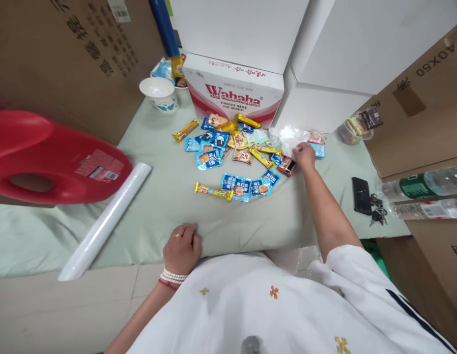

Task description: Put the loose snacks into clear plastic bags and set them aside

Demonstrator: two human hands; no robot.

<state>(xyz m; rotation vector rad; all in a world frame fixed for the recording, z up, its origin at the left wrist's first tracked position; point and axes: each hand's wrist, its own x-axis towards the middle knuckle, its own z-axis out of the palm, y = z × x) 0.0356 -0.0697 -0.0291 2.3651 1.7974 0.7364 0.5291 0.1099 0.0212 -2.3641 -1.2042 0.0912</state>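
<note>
My right hand (304, 155) reaches to the right end of the snack pile, its fingers closed on a crumpled clear plastic bag (288, 139). Just left of those fingers lies a dark brown snack packet (286, 166). My left hand (182, 247) rests on the cloth near the front edge, fingers curled in with nothing visible in them. Between the hands and the white box sit several blue snack packets (208, 159) and yellow snack sticks (261, 158). Nearer to me, a yellow stick (214, 191) lies beside a row of blue packets (242, 187).
Behind the pile stands a Wahaha water box (234, 93). A red jug (59, 157) and a white plastic roll (106, 221) lie left. Paper bowl (159, 93) stands back left. To the right are a plastic tub (356, 130), black phone (361, 195), keys (378, 211) and bottles (423, 187).
</note>
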